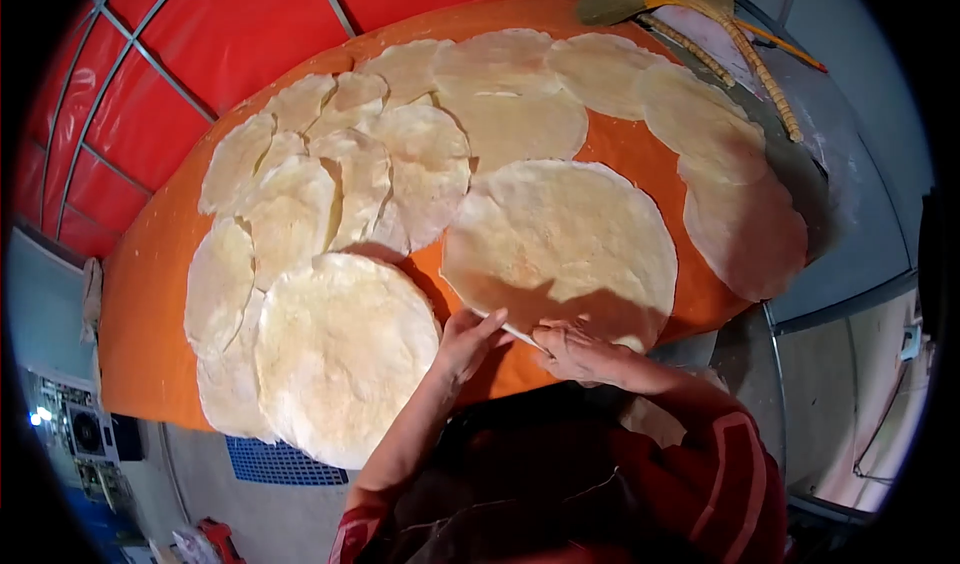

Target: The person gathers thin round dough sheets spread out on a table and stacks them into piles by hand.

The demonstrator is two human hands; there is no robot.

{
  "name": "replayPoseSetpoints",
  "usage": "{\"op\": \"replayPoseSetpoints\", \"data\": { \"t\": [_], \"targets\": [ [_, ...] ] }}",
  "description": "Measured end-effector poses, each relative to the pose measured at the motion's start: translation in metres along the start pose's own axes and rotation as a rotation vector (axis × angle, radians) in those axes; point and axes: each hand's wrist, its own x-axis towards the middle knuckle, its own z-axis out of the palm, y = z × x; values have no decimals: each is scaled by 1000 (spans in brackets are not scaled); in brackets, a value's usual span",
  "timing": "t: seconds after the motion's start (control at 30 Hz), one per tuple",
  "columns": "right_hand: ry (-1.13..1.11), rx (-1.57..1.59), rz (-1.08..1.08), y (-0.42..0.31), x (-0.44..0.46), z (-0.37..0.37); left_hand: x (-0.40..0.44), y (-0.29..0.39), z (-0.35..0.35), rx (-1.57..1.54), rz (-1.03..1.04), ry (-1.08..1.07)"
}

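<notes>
A large round flat sheet of dough [565, 244] lies on the orange cloth [140, 314], in front of me. At its near edge, my left hand [470, 342] pinches the rim between thumb and fingers. Just to the right, my right hand [570, 349] is closed on the same edge, its fingertips partly hidden. The rim between my hands looks slightly lifted or folded. To the left, a thick pale stack of round sheets [345, 354] reaches over the table's front edge. Shadows of my hands fall across the nearer part of the sheet.
Many thin round sheets [500, 129] overlap along the back, left and right of the table. Long ridged sticks [770, 84] lie at the back right. A blue crate [285, 462] stands below the front edge. Red sheeting on a metal frame [250, 34] rises behind.
</notes>
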Motion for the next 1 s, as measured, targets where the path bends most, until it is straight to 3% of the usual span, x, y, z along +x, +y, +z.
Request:
{"op": "replayPoseSetpoints", "data": {
  "t": [0.07,0.1,0.13,0.33,0.4,0.5,0.57,0.6,0.63,0.67,0.7,0.73,0.77,0.87,1.0],
  "targets": [
    [259,160,-74,4,-6,15,12,-3,1,66,-39,-26],
    [393,243,-107,5,-8,18,9,1,8,15,35,-78],
    [322,338,17,0,-12,4,5,3,13,-6,54,-111],
    [664,654,11,-10,-3,-1,16,10,28,-169,44,-316],
    [656,684,85,-9,-4,-1,15,7,28,-230,32,-228],
    [409,494,403,-2,3,-7,4,2,15,-138,59,-161],
    [574,532,234,41,24,15,7,-8,14,-113,18,124],
    [491,537,175,52,25,-11,10,-14,8,-102,4,270],
    [385,351,77,55,20,-57,15,-27,-19,-173,-5,215],
    [433,159,-140,52,12,-99,18,-36,-30,-214,-8,232],
    [576,178,-137,33,-4,-129,20,-45,-38,-255,-17,249],
    [524,-43,0,-30,-21,-178,19,-50,-40,-296,-30,266],
    [547,-334,83,-49,-29,-192,18,-52,-38,-320,-14,231],
    [491,-682,141,-86,-25,-177,21,-57,-45,-329,-7,264],
    [528,-826,8,-40,9,-63,15,-52,-37,-270,0,262]
  ]
}}
